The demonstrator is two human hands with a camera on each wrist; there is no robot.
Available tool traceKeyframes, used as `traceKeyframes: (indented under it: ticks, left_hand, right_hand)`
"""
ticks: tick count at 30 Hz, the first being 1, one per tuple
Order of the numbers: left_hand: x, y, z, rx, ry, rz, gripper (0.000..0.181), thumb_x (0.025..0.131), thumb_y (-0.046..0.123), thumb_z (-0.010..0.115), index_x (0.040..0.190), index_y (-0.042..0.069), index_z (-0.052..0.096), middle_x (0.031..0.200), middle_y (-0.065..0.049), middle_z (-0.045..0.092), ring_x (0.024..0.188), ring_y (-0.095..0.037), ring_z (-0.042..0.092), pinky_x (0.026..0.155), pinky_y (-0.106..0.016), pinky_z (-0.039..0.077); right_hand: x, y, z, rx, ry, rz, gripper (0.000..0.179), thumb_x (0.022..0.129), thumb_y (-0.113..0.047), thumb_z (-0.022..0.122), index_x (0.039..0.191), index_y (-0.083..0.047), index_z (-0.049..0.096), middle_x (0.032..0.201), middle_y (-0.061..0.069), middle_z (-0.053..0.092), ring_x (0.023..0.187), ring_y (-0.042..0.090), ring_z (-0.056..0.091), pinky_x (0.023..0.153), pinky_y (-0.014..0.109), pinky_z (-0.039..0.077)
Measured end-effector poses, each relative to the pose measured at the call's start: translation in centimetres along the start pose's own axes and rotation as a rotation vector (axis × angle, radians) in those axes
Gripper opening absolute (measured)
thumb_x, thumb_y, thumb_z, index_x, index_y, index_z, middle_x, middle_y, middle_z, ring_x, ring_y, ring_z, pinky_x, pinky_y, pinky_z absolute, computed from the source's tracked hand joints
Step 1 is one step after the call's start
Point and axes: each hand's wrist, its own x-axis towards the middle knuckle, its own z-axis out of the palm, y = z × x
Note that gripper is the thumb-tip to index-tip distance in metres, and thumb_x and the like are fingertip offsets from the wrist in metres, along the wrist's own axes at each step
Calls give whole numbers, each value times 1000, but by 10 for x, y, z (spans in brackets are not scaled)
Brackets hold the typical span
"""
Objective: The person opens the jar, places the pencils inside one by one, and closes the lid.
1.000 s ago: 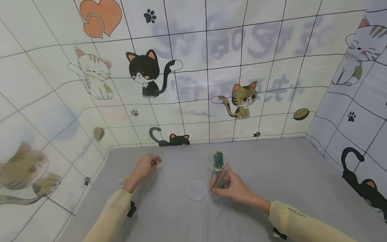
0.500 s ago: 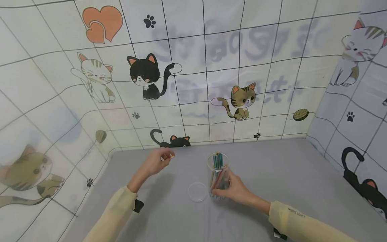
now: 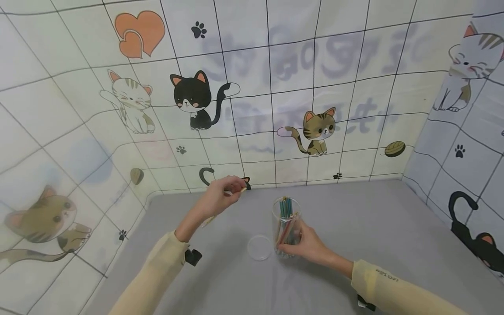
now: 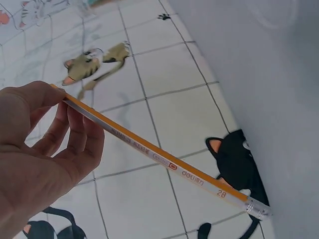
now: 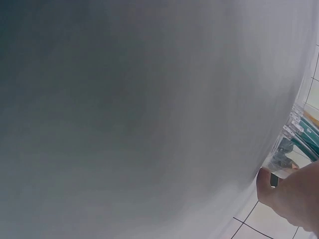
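My left hand (image 3: 222,192) is raised at the back left of the table and pinches an orange-and-silver pencil (image 4: 159,153) near one end between thumb and index finger. The pencil's metal-capped end points back toward the wrist, and "2B" is printed near it. To the right, my right hand (image 3: 307,245) grips the lower side of a clear jar (image 3: 276,227), which stands upright. Several teal and reddish pencils (image 3: 286,208) are inside it. At the right edge of the right wrist view, my thumb lies by the jar's base, with teal pencils (image 5: 306,137) showing above.
A clear round lid (image 3: 259,247) lies flat on the grey tabletop (image 3: 346,210), just left of the jar. Behind the table rises a white gridded backdrop (image 3: 252,109) printed with cats, and it wraps around both sides.
My left hand has lifted and moved right along the back of the table, carrying the pencil nearer the jar. The right hand and the jar have stayed in place.
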Motion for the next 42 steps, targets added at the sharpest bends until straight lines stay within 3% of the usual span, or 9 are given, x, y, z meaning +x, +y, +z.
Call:
traceKeyframes:
  ticks: [11,22,27,32,37,42]
  left_hand:
    - [26,41,1,-106,37,81,23,92,-5,64,111,6,69,97,-6,71,86,-17,67,70,-30,55]
    - [50,85,9,-359,70,146,24,93,-4,63,116,2,67,106,-10,69,95,-17,66,77,-34,56]
    - [57,104,11,-439,103,211,26,92,-7,62,116,1,66,107,-10,67,96,-21,65,83,-38,56]
    - [63,121,16,-549,128,286,25,91,-11,60,116,-5,64,104,-15,66,92,-33,63,83,-43,56]
    - [67,132,24,-614,111,344,25,90,-14,59,115,-10,61,105,-25,63,93,-33,63,82,-45,56]
    - [66,133,32,-621,97,348,24,91,-13,59,115,-10,61,109,-23,63,95,-24,64,81,-43,56]
  right_hand:
    - [0,-1,0,-13,7,-20,87,80,-32,85,148,-9,37,131,16,60,121,37,55,94,58,45]
    - [-1,1,0,-21,19,6,85,77,-34,87,145,-12,40,125,10,63,115,29,57,92,50,47]
    - [0,3,0,-13,13,-23,86,78,-35,86,147,-13,39,128,10,61,116,28,56,92,49,46]
    - [2,3,-1,-3,6,-9,86,79,-35,86,148,-15,37,128,9,61,116,28,57,89,49,48]
    - [1,-1,-1,16,-17,13,87,80,-34,85,149,-17,36,128,9,61,115,27,57,88,48,48]
    - [0,-3,-1,12,-17,11,86,79,-33,86,148,-16,36,125,10,61,110,25,57,87,46,47]
